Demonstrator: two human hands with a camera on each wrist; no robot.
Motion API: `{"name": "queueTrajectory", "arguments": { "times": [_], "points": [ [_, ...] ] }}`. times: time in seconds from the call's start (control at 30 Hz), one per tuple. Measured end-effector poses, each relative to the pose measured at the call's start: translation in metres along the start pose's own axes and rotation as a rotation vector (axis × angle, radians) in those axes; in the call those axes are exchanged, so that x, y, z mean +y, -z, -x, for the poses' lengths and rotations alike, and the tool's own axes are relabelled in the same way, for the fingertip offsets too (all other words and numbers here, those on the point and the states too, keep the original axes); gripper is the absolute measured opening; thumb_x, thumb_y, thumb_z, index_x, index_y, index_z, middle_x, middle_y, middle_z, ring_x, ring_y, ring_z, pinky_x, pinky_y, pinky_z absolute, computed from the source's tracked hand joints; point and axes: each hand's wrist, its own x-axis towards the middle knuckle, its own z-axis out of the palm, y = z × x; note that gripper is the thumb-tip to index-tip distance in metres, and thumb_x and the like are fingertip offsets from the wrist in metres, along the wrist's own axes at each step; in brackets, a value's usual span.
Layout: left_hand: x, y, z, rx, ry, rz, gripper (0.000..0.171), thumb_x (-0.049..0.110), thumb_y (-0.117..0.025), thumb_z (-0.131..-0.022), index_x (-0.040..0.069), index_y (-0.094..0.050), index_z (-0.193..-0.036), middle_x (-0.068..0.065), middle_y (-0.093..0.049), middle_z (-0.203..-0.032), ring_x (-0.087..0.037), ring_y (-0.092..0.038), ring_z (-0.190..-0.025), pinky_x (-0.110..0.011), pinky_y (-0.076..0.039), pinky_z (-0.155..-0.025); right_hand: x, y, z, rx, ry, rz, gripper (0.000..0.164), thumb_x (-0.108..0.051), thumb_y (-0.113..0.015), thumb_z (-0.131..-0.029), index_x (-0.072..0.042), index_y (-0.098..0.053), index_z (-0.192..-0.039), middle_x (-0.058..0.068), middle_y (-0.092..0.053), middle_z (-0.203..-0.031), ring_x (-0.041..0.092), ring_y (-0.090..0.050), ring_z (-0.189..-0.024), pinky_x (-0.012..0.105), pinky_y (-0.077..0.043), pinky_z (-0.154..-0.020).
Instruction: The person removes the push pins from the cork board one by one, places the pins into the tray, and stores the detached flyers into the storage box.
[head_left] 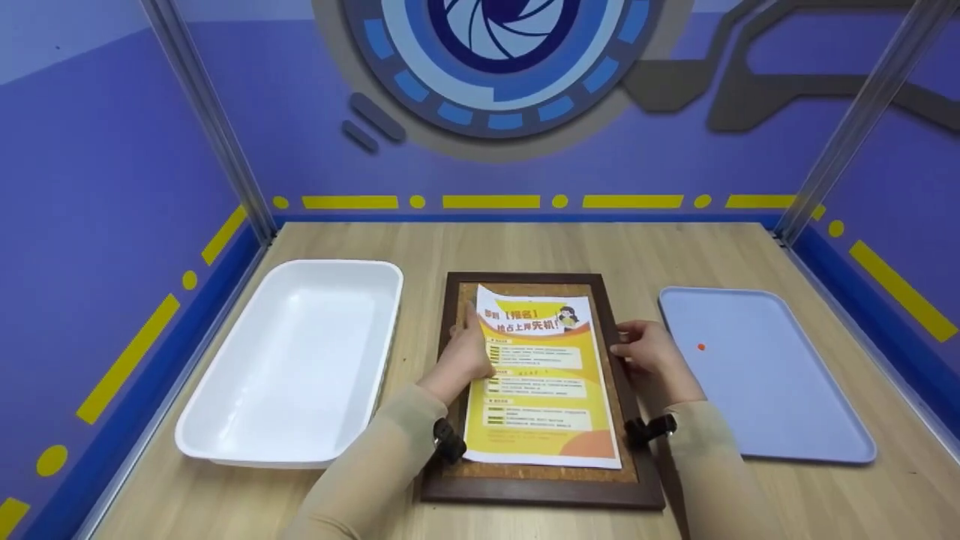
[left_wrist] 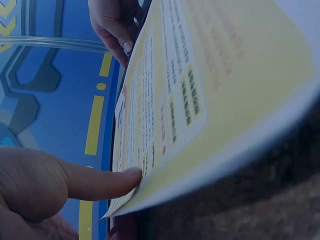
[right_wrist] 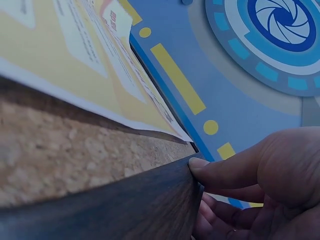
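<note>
A cork board (head_left: 627,420) in a dark brown wooden frame lies on the table, tall side pointing away from me. On its cork (right_wrist: 90,145) sits a yellow-and-orange printed poster (head_left: 540,390), its upper left corner curling up. My left hand (head_left: 466,351) is at the frame's left side, thumb (left_wrist: 107,183) laid against the poster's edge, other fingers low at the frame's outer side and partly hidden. The right hand (head_left: 651,352) grips the frame's right edge, thumb (right_wrist: 225,170) on top and fingers beneath.
To the left stands a deep white plastic basin (head_left: 300,360). A shallow pale blue tray (head_left: 772,375) lies to the right, with a small red spot (head_left: 701,346) on it. Blue-purple printed panels (head_left: 90,187) and metal posts (head_left: 217,127) enclose the wooden tabletop (head_left: 420,251).
</note>
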Motion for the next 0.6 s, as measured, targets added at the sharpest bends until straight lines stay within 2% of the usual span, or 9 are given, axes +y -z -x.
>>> {"name": "queueTrajectory", "arguments": {
  "times": [0.07,0.13,0.17,0.2,0.3,0.4,0.6],
  "points": [
    [0.0,0.004,0.001,-0.022,0.005,-0.01,0.119,-0.015,-0.075,-0.074,0.003,-0.001,-0.165,-0.031,-0.055,-0.143,-0.036,-0.064,-0.116,-0.034,-0.058,-0.079,0.001,0.0,-0.001,0.001,0.001,0.001,0.053,-0.002,-0.069,-0.093,0.012,-0.052,-0.142,0.029,-0.063,-0.124,0.015,-0.061,-0.082,0.024,-0.053,-0.063],
    [-0.001,0.008,0.002,-0.047,-0.008,-0.014,0.103,-0.018,-0.07,-0.074,-0.002,-0.02,-0.162,-0.024,-0.067,-0.122,-0.031,-0.068,-0.101,-0.032,-0.055,-0.071,0.001,-0.001,-0.002,-0.003,-0.01,-0.002,0.052,-0.002,-0.068,-0.094,0.011,-0.052,-0.142,0.028,-0.063,-0.124,0.015,-0.061,-0.084,0.025,-0.054,-0.064],
    [-0.001,0.01,0.002,-0.062,-0.01,-0.012,0.093,-0.018,-0.069,-0.075,-0.003,-0.029,-0.158,-0.022,-0.069,-0.112,-0.029,-0.067,-0.092,-0.031,-0.054,-0.068,0.001,-0.001,-0.002,-0.007,-0.014,-0.004,0.052,-0.002,-0.068,-0.094,0.011,-0.052,-0.142,0.027,-0.063,-0.123,0.016,-0.061,-0.086,0.025,-0.054,-0.065],
    [-0.001,0.013,0.002,-0.075,-0.015,-0.005,0.082,-0.018,-0.069,-0.075,-0.005,-0.04,-0.151,-0.02,-0.069,-0.108,-0.027,-0.066,-0.089,-0.03,-0.054,-0.068,0.001,-0.001,-0.002,-0.009,-0.021,-0.007,0.052,-0.003,-0.068,-0.094,0.01,-0.052,-0.142,0.026,-0.063,-0.123,0.017,-0.061,-0.087,0.026,-0.055,-0.066],
    [-0.001,0.021,0.001,-0.096,-0.049,0.02,0.053,-0.016,-0.07,-0.076,-0.003,-0.06,-0.126,-0.017,-0.068,-0.104,-0.023,-0.064,-0.086,-0.03,-0.056,-0.072,0.0,0.0,-0.001,-0.021,-0.038,-0.008,0.05,-0.005,-0.067,-0.096,0.008,-0.053,-0.142,0.024,-0.063,-0.124,0.02,-0.061,-0.093,0.027,-0.055,-0.069],
    [0.0,0.029,0.002,-0.117,-0.051,0.078,0.046,-0.014,-0.071,-0.079,-0.004,-0.062,-0.124,-0.018,-0.068,-0.103,-0.022,-0.067,-0.085,-0.031,-0.06,-0.074,-0.001,0.001,-0.001,-0.024,-0.037,-0.006,0.051,-0.006,-0.067,-0.097,0.008,-0.052,-0.143,0.024,-0.063,-0.123,0.021,-0.061,-0.094,0.027,-0.055,-0.07],
    [-0.001,0.048,0.008,-0.209,-0.009,0.342,0.05,-0.017,-0.063,-0.085,-0.002,-0.055,-0.132,-0.021,-0.07,-0.109,-0.028,-0.076,-0.085,-0.036,-0.065,-0.07,0.002,0.001,0.001,-0.011,0.0,-0.073,0.053,-0.001,-0.07,-0.093,0.012,-0.052,-0.142,0.019,-0.063,-0.113,0.014,-0.058,-0.084,0.023,-0.053,-0.063]
  ]
}}
